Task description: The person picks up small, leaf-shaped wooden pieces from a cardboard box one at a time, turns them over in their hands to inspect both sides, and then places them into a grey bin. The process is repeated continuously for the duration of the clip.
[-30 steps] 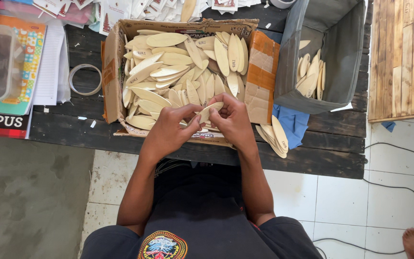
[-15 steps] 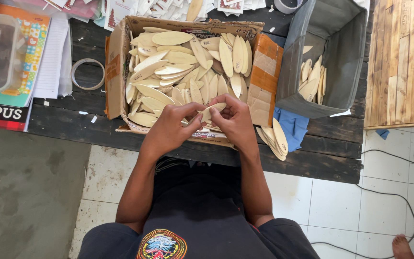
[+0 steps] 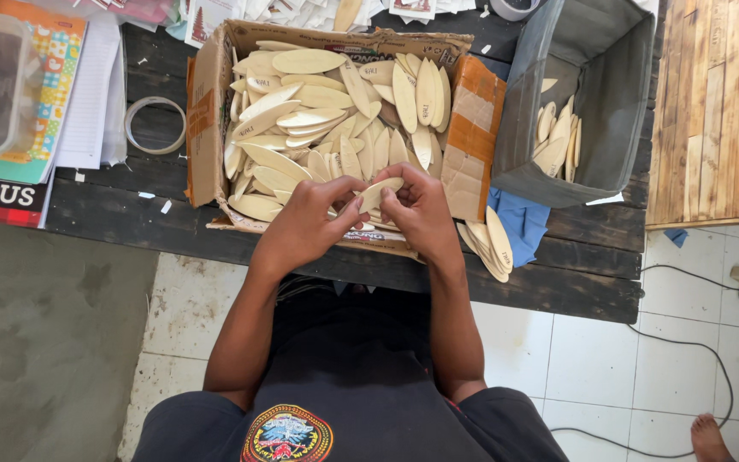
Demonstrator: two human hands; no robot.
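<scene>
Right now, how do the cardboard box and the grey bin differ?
The cardboard box is low, brown and heaped with pale oval wooden pieces; the grey bin is deeper, dark-walled and holds only a few. The box sits directly ahead of both hands; the bin stands to its right. Both are open-topped, on the dark table.

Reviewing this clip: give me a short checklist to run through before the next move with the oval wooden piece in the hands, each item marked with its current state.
1. Oval wooden piece gripped by both the left hand and the right hand: ok.
2. Piece held over the cardboard box, so a drop lands inside: ok.
3. Grey bin open on top, with room above the pieces inside: ok.
4. Small stack of pieces lies flat, away from the dark table edge: ok.
5. Surface condition of the held piece: cannot tell.
</scene>
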